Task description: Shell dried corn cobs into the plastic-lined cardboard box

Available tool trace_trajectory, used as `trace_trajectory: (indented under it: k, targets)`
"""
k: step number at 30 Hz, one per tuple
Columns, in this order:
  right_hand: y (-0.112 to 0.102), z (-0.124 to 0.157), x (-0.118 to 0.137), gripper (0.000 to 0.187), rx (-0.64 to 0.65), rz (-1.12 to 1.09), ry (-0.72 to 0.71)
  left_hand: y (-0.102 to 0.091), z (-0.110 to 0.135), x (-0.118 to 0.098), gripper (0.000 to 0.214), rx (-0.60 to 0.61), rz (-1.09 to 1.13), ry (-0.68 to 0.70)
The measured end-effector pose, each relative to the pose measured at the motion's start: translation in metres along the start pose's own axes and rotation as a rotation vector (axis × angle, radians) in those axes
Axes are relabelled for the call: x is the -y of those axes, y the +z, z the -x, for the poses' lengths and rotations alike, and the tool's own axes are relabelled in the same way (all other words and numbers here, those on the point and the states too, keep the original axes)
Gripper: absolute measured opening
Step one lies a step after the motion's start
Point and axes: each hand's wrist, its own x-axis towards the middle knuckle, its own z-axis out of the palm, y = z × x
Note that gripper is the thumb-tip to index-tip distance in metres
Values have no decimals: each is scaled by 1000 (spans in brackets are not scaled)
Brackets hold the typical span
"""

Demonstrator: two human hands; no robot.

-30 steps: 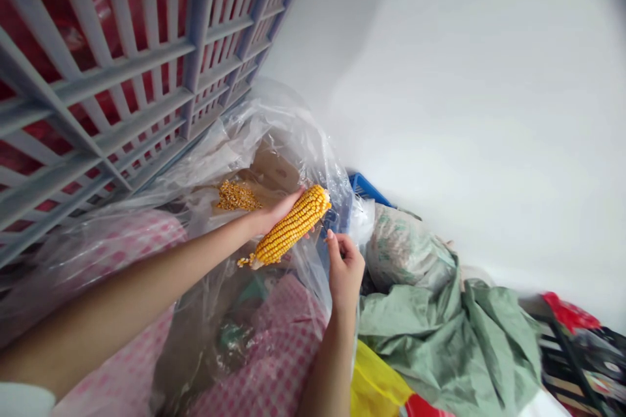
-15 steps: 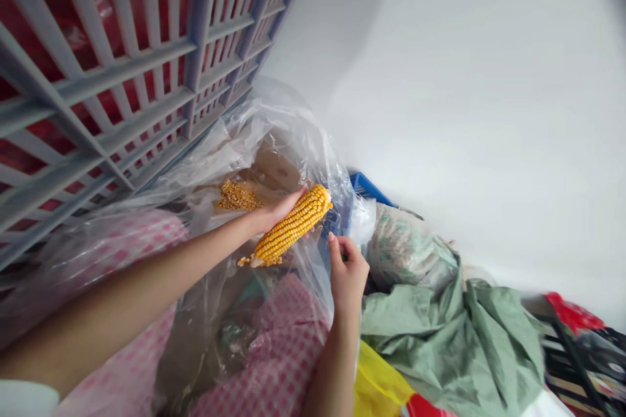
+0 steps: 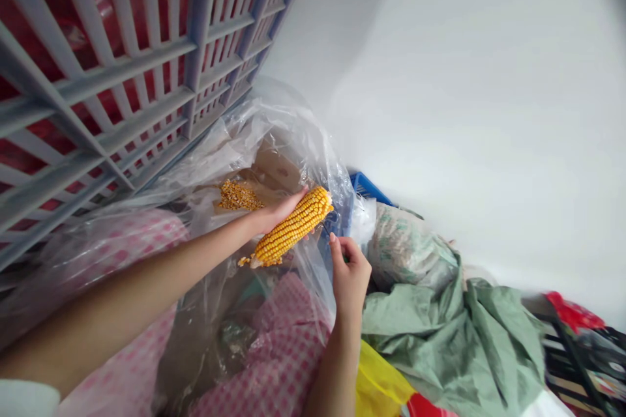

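Observation:
A yellow corn cob [image 3: 293, 227], thick with kernels, lies slantwise in my left hand [image 3: 281, 208], whose fingers wrap it from behind and are mostly hidden. Some loose kernels [image 3: 244, 261] cling at the cob's lower end. Just right of the cob, my right hand [image 3: 351, 270] is closed on a screwdriver-like tool [image 3: 325, 229] with a thin dark shaft; a bit of green shows inside the fist. The shaft points up and left towards the cob's upper end; whether its tip touches the cob I cannot tell. Shelled kernels [image 3: 239, 195] lie in a heap beyond my left wrist.
Clear plastic sheeting [image 3: 313, 137] spreads around a cardboard piece [image 3: 276, 166]. A grey slatted crate [image 3: 195, 45] rises at left, and a white wall [image 3: 464, 111] stands behind. Pink checked cloth [image 3: 274, 365] lies below. To the right are a stuffed sack [image 3: 411, 247] and green fabric [image 3: 454, 332].
My right hand has shifted slightly right, along with the tool. My left hand and the cob have hardly moved.

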Motion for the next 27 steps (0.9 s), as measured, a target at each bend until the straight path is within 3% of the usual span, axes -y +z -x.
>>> trace_trajectory:
  k: [10, 17, 27]
  targets:
    - [-1, 0, -1, 38, 15, 8, 19, -5, -7, 6, 77, 52, -38, -34]
    - [-3, 0, -4, 37, 9, -7, 16, -4, -6, 5, 74, 43, 16, -25]
    - [0, -1, -6, 38, 39, -11, 32, -4, -5, 6, 71, 27, -70, -19]
